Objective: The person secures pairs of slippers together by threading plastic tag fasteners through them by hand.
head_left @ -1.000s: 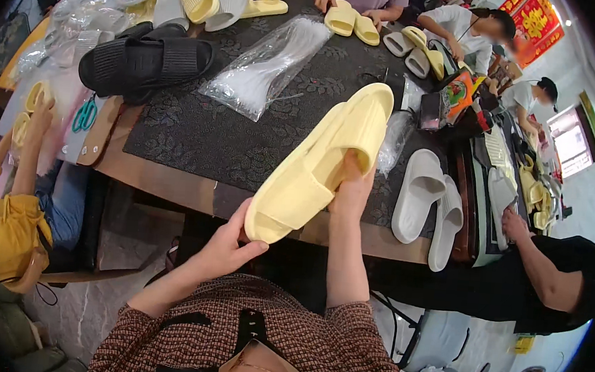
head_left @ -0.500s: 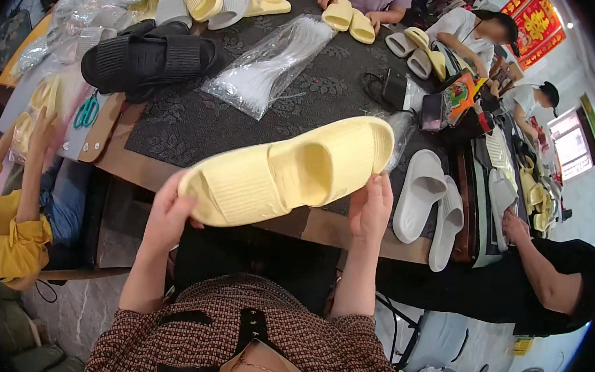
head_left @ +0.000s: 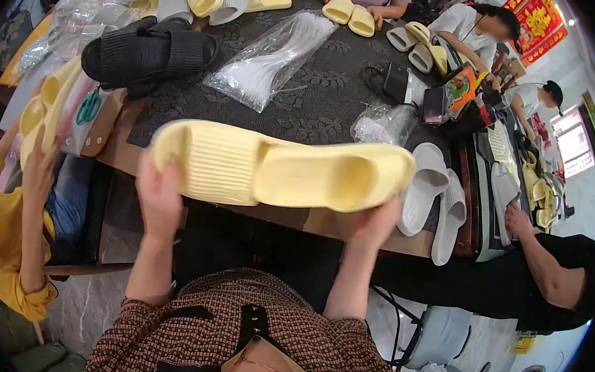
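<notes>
Head view: yellow footwear more level than before

- The wide fisheye head view looks steeply down from above and behind the left grip and right grip, upright and unmirrored.
- Both grips are close, around mid-height; the wearer's brown-and-black checked fabric top lies nearer, below them.
- Beyond the grips, it faces across the black, floral-patterned table.
- Well right of the right grip, its curved rim takes in a bright rectangular window.
</notes>
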`<state>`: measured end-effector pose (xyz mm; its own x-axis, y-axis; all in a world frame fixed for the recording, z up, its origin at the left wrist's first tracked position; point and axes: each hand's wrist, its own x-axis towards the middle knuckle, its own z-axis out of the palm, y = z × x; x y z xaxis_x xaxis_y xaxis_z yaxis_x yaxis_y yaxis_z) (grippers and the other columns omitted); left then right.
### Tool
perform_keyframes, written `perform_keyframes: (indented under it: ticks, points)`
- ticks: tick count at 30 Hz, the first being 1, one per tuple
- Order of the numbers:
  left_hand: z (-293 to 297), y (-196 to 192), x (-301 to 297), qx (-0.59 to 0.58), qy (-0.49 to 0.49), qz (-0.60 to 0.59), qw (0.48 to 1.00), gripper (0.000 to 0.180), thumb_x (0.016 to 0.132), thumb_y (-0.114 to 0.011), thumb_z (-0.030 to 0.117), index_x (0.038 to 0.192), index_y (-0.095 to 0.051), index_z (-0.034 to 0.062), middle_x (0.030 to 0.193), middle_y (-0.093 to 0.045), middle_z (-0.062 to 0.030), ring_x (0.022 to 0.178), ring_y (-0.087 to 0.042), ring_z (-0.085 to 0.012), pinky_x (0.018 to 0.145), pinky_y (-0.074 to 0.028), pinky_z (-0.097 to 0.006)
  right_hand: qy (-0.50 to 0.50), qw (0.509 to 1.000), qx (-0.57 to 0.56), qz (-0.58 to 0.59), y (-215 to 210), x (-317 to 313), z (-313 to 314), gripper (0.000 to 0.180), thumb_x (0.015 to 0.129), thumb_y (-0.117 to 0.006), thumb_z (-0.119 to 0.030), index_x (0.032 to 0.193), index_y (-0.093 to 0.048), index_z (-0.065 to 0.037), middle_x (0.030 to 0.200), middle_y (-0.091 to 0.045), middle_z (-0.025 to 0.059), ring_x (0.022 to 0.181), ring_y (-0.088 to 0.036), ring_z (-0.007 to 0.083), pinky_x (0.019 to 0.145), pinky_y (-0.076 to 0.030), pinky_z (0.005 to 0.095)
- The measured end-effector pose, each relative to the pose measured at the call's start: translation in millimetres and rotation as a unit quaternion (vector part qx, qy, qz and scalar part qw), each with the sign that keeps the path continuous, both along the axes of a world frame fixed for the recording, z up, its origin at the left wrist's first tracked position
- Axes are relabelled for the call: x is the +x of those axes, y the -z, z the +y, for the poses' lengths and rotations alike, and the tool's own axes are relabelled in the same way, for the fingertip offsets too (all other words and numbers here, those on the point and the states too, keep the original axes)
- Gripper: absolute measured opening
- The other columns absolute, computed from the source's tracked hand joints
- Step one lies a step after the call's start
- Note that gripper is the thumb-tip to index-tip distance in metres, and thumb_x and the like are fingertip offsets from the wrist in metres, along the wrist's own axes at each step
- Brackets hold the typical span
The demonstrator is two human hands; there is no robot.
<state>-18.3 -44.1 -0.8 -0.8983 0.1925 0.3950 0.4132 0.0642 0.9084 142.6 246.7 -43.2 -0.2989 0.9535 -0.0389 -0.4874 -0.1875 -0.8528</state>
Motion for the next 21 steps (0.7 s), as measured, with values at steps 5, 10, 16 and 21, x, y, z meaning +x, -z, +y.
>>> perform_keyframes:
  ticks: [5, 10, 16, 21]
  points:
    - [-34.5, -33.9, -41.9, 0.083, 0.018, -0.027, 0.996, 0.025, 0.092, -0.049, 0.007, 0.115, -0.052, -0.0025, 0.104, -0.059, -0.0066, 0.094, -0.054, -0.011, 0.084, -0.043, -0.024, 0.026, 0.999, 0.036, 0.022, -15.5, 67.3, 68.3, 0.035, 0.095, -0.046, -0.02, 0.123, -0.048, 0.002, 0.11, -0.06, 0.0128, 0.097, -0.062, 0.0243, 0.081, -0.053, 0.0358]
    - [-0.7, -65.8, -76.6, -0.092, 0.132, -0.024, 0.987, 0.029, 0.087, -0.056, 0.009, 0.114, -0.058, -0.0025, 0.102, -0.063, -0.0055, 0.092, -0.057, -0.0112, 0.082, -0.045, -0.024, -0.012, 0.985, 0.095, -0.144, -67.9, 42.0, 54.9, 0.032, 0.093, -0.05, -0.02, 0.114, -0.058, 0.002, 0.102, -0.063, 0.0108, 0.092, -0.062, 0.0185, 0.076, -0.051, 0.0293]
    - [113.1, -58.1, -126.2, -0.179, 0.239, 0.02, 0.954, 0.038, 0.086, -0.061, 0.014, 0.121, -0.056, 0.0002, 0.093, -0.065, -0.0038, 0.083, -0.058, -0.0084, 0.076, -0.047, -0.023, -0.18, 0.942, 0.253, -0.125, -67.9, -67.9, 59.0, 0.033, 0.091, -0.054, -0.02, 0.112, -0.06, 0.005, 0.093, -0.065, 0.0051, 0.081, -0.058, 0.0109, 0.072, -0.047, 0.0236]
    - [146.3, -9.9, -107.6, -0.155, 0.123, 0.176, 0.964, 0.041, 0.087, -0.06, 0.015, 0.123, -0.05, -0.0003, 0.11, -0.056, -0.0155, 0.09, -0.056, -0.0222, 0.078, -0.047, -0.031, -0.084, 0.887, 0.4, -0.215, -55.6, -71.3, 74.9, 0.024, 0.091, -0.055, -0.016, 0.104, -0.063, 0.003, 0.089, -0.066, 0.0053, 0.077, -0.06, 0.0098, 0.068, -0.048, 0.0242]
